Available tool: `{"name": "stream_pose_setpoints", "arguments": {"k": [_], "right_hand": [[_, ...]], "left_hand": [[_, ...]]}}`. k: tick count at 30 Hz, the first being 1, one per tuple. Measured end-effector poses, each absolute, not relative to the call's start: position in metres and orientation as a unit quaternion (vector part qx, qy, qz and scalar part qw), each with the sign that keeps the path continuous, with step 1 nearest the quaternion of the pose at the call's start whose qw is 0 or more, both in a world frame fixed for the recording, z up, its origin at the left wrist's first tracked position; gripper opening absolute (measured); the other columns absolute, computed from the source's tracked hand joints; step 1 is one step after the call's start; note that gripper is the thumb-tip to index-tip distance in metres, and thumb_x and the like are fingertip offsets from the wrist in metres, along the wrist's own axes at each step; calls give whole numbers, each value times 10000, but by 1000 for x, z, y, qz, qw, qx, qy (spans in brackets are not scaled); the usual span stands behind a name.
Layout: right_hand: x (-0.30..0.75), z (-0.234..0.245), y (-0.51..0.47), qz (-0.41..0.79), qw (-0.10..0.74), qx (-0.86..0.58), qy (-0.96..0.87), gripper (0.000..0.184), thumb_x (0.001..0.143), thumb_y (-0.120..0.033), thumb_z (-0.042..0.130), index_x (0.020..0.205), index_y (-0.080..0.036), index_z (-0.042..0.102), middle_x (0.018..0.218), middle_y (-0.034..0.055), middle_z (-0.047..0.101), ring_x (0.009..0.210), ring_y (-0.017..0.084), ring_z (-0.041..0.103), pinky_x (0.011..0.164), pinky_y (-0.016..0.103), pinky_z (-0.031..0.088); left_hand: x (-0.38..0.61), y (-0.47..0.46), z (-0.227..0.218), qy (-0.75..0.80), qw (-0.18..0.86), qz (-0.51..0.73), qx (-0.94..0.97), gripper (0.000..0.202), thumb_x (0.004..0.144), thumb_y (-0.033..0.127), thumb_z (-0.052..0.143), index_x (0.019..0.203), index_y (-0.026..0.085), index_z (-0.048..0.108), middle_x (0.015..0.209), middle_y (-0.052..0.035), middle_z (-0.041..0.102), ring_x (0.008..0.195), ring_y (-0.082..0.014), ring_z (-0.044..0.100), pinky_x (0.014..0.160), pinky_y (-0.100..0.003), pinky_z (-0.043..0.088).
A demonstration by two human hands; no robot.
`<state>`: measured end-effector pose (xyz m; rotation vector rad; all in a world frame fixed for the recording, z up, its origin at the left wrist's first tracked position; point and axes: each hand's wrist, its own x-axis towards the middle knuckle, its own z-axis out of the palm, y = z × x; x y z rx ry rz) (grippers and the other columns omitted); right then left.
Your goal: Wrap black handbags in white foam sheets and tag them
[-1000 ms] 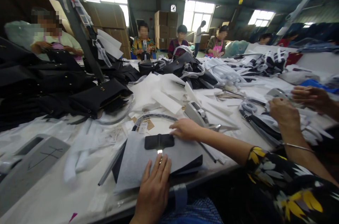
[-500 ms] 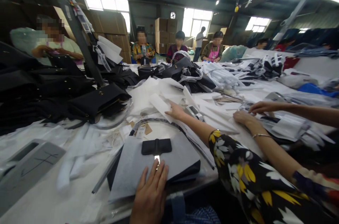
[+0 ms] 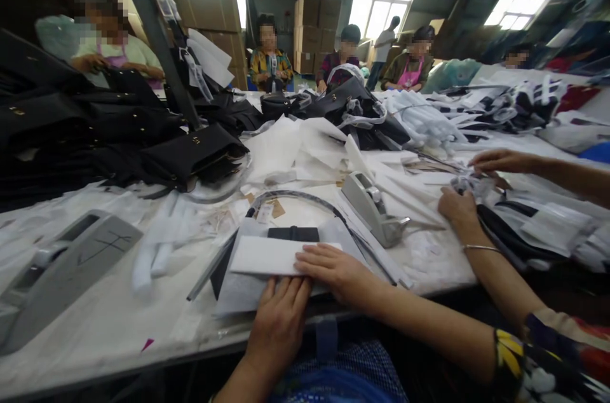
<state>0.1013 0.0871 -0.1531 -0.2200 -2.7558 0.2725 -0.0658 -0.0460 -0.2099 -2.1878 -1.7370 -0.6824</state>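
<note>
In the head view a black handbag [image 3: 220, 277] lies in front of me under a sheet of white tissue paper [image 3: 238, 305], its wrapped handle [image 3: 286, 193] arching away. A narrow white foam sheet [image 3: 262, 255] rests across it, partly covering a black strap tab [image 3: 293, 234]. My right hand [image 3: 340, 273] lies over the right end of the foam sheet, fingers stretched out; its thumb is hidden. Against the sheet's lower edge are the fingertips of my left hand [image 3: 283, 314], extended and flat. The clasp below the tab is hidden under the foam.
A grey tape dispenser [image 3: 374, 209] stands right of the bag, another tape dispenser [image 3: 71, 269] at left. White sheets [image 3: 295, 145] and black bags [image 3: 190, 152] pile up behind. At right a co-worker's hands [image 3: 460, 206] handle wrapped straps. Several people sit across the table.
My right hand has come back from the white pile with a foam sheet, now laid over the bag's clasp. My left hand has shifted to its lower edge. The view has tilted down.
</note>
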Motion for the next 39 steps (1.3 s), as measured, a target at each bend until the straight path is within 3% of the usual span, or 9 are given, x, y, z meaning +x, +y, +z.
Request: {"name": "stream_pose_setpoints", "arguments": {"k": [3,7,14,21,28,32,35,37,39], "right_hand": [[110,-165,86,118,151,-77,-979,593,835,-23,471,1411,-157,509,1499,83,484,1427,238,383,1171,463,348],[114,-157,88,115,126,-99,-980,575,836,-8,451,1385,-160,529,1550,88,408,1458,241,327,1192,470,307],[108,-154,82,129,68,-127,-981,728,853,-61,505,1528,-279,338,1561,30,399,1415,249,400,1130,471,376],[110,-161,87,142,49,-116,-982,724,835,-54,524,1496,-324,400,1575,0,376,1431,268,365,1155,492,310],[105,-163,86,212,104,-141,-961,569,829,-60,555,1367,-246,578,1469,90,520,1383,249,439,1154,482,304],[115,-143,102,350,114,-117,-922,626,713,42,511,1268,-200,668,1329,59,646,1258,200,570,1110,320,379],[118,-126,125,446,57,-122,-885,454,810,-103,614,1245,-215,684,1219,18,710,1134,171,652,1016,242,451],[110,-121,144,414,41,-221,-882,282,910,-289,612,1155,-206,723,1104,16,751,1016,159,696,922,219,493],[94,-123,162,330,56,-343,-878,327,1001,-366,485,1085,-171,735,1045,50,762,964,165,704,878,228,500]], "left_hand": [[-66,-47,-208,-602,113,-228,-757,430,952,104,374,1349,154,533,1274,-78,669,1111,-254,618,952,-441,415],[-66,-46,-206,-608,99,-220,-756,414,946,117,413,1340,152,534,1196,-98,695,1022,-262,649,823,-418,470],[-77,-47,-209,-539,147,-274,-783,383,959,113,473,1337,119,540,1280,-113,664,1164,-286,610,984,-453,478],[-84,-59,-164,-482,172,-366,-777,339,908,85,624,1242,137,611,1131,-87,726,1031,-169,678,947,-284,539],[-88,-8,-159,-534,41,-178,-826,529,986,425,503,1447,174,442,1449,-148,524,1334,-294,501,1076,-501,472],[-93,-6,-185,-544,54,-156,-823,614,996,472,454,1524,189,319,1525,-171,417,1394,-308,419,1104,-514,433],[-91,-12,-194,-540,99,-165,-819,616,1005,463,432,1530,169,303,1516,-193,420,1383,-319,433,1082,-504,457],[-88,-13,-196,-537,125,-166,-818,563,1008,436,436,1493,156,379,1494,-196,451,1373,-328,444,1076,-507,463],[-86,-12,-197,-539,142,-167,-813,496,1008,396,450,1445,161,456,1481,-189,472,1365,-332,455,1074,-515,464]]}}
